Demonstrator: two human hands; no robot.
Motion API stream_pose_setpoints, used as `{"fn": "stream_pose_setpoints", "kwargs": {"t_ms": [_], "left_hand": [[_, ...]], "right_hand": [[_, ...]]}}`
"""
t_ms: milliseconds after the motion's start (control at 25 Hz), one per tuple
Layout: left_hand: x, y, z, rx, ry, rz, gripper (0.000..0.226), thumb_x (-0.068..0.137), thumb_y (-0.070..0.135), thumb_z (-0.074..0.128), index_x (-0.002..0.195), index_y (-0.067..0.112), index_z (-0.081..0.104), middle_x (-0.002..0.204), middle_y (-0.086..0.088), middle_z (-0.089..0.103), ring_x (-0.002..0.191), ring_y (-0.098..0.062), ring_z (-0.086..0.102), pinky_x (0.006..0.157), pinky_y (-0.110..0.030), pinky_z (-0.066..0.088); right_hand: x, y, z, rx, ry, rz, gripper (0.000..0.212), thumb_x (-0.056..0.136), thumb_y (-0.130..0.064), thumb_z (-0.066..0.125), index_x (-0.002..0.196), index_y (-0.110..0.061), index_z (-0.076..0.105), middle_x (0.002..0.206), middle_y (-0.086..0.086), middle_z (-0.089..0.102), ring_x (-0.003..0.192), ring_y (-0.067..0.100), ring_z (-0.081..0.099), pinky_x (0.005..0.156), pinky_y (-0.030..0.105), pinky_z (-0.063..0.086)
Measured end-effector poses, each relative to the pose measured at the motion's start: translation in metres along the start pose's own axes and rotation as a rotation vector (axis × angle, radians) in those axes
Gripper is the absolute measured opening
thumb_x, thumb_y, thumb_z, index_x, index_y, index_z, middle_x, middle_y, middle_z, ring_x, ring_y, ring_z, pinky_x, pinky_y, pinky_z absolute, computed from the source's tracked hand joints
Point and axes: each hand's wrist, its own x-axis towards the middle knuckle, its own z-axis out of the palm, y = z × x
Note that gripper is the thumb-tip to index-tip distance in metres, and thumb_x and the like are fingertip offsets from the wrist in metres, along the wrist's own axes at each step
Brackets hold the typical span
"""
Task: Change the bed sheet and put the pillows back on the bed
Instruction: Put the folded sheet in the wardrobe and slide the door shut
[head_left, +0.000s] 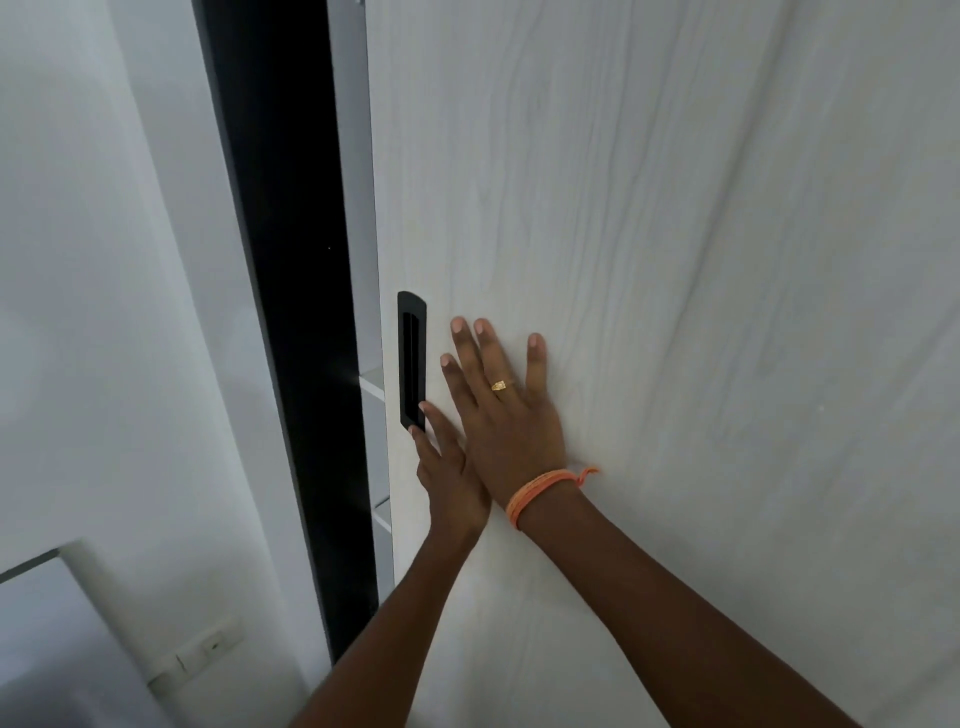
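- Nearest to where I stood, two bare forearms reached up and away toward a pale sliding wardrobe door (649, 208), crossing a little at the wrists.
- Just beyond them the right hand (506, 410) lay flat on the door panel, fingers straight and spread, gripping nothing; it wore a gold ring (500, 385) and an orange thread bracelet (540, 488) at the wrist.
- Partly under it, the left hand (447, 467) also lay open along the panel, its fingertips touching the lower end of the black recessed handle (412, 361), not curled into it as far as I could tell.
- Beside the handle, at the door's left edge, a dark gap (291, 312) showed the wardrobe standing partly open, with the pale edges of shelves (371, 387) just visible inside; what lay on them was hidden.
- Judging by that, the task looked to be at an early stage or between steps: both palms seemed set to slide the door, whether to reach linen or to close up I could not tell.
- No sheet, pillow or bed showed anywhere in view, so the task's own things sat out of sight and neither hand had hold of any of them.
- All of the bed work, stripping, spreading a fresh sheet and setting the pillows back, could not be judged done or undone from here.
- Farther off to the left stood a plain white wall (104, 312) with a wall switch (197, 654) low down.
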Motion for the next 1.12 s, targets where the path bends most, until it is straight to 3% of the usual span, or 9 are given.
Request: {"fn": "stream_pose_setpoints", "kwargs": {"t_ms": [120,320,520,640,760,880,1000,1120], "left_hand": [[0.029,-0.009,-0.020,-0.033,0.006,-0.045,0.073,0.104,0.040,0.036,0.155,0.026,-0.014,0.165,-0.006,-0.012,0.153,-0.025,-0.007,0.122,-0.048,0.001],[0.071,-0.028,-0.045,-0.035,0.026,-0.080,0.071,0.104,0.043,0.034,0.155,0.030,-0.013,0.166,-0.004,-0.010,0.153,-0.026,-0.004,0.122,-0.049,0.005],[0.097,-0.048,-0.051,0.051,0.039,-0.078,0.071,0.104,0.041,0.039,0.157,0.028,-0.005,0.166,-0.003,-0.008,0.153,-0.026,-0.002,0.123,-0.051,0.008],[0.102,-0.051,-0.050,0.032,0.019,-0.057,0.070,0.103,0.039,0.041,0.157,0.026,-0.002,0.165,-0.002,-0.013,0.153,-0.024,-0.009,0.121,-0.048,0.000],[0.108,-0.048,-0.054,-0.021,0.012,-0.100,0.068,0.101,0.042,0.038,0.157,0.026,0.001,0.165,-0.002,-0.012,0.153,-0.028,-0.006,0.121,-0.050,0.003],[0.105,-0.043,-0.062,-0.060,-0.001,-0.090,0.066,0.104,0.041,0.037,0.158,0.026,0.002,0.167,-0.002,-0.002,0.153,-0.026,0.003,0.123,-0.050,0.010],[0.081,-0.045,-0.082,-0.180,-0.027,-0.096,0.060,0.102,0.034,0.048,0.156,0.026,0.022,0.160,-0.002,0.029,0.145,-0.024,0.033,0.116,-0.052,0.034],[0.023,-0.061,-0.101,-0.160,0.101,-0.245,0.053,0.099,0.027,0.058,0.149,0.029,0.038,0.154,0.002,0.039,0.137,-0.023,0.045,0.108,-0.051,0.044]], "right_hand": [[0.028,-0.020,0.012,-0.067,0.042,-0.024,0.066,0.102,-0.047,0.022,0.157,-0.013,0.009,0.162,0.020,-0.008,0.150,0.036,-0.001,0.110,0.068,-0.009],[0.070,-0.051,0.022,-0.081,0.037,-0.070,0.069,0.101,-0.050,0.023,0.156,-0.012,0.009,0.162,0.020,-0.002,0.150,0.037,0.006,0.113,0.063,0.004],[0.091,-0.070,0.030,-0.092,0.127,-0.027,0.067,0.098,-0.058,0.023,0.154,-0.021,0.025,0.162,0.009,0.018,0.147,0.029,0.024,0.116,0.053,0.024],[0.098,-0.076,0.035,-0.086,0.115,-0.050,0.069,0.098,-0.059,0.025,0.154,-0.020,0.024,0.162,0.011,0.017,0.147,0.031,0.023,0.115,0.054,0.025],[0.102,-0.080,0.039,-0.081,0.117,-0.041,0.069,0.098,-0.060,0.027,0.154,-0.019,0.025,0.162,0.011,0.017,0.147,0.031,0.024,0.114,0.055,0.025],[0.103,-0.075,0.034,-0.034,0.062,-0.028,0.070,0.096,-0.059,0.033,0.154,-0.019,0.027,0.162,0.013,0.016,0.148,0.034,0.021,0.115,0.059,0.019],[0.097,-0.074,0.029,0.142,-0.061,-0.067,0.061,0.092,-0.051,0.052,0.144,-0.019,0.044,0.162,0.015,0.015,0.149,0.040,0.008,0.110,0.069,-0.008],[0.061,-0.100,0.017,0.544,-0.264,-0.081,0.042,0.093,-0.038,0.058,0.132,-0.022,0.056,0.149,0.008,0.045,0.150,0.036,0.007,0.097,0.068,-0.033]]}}
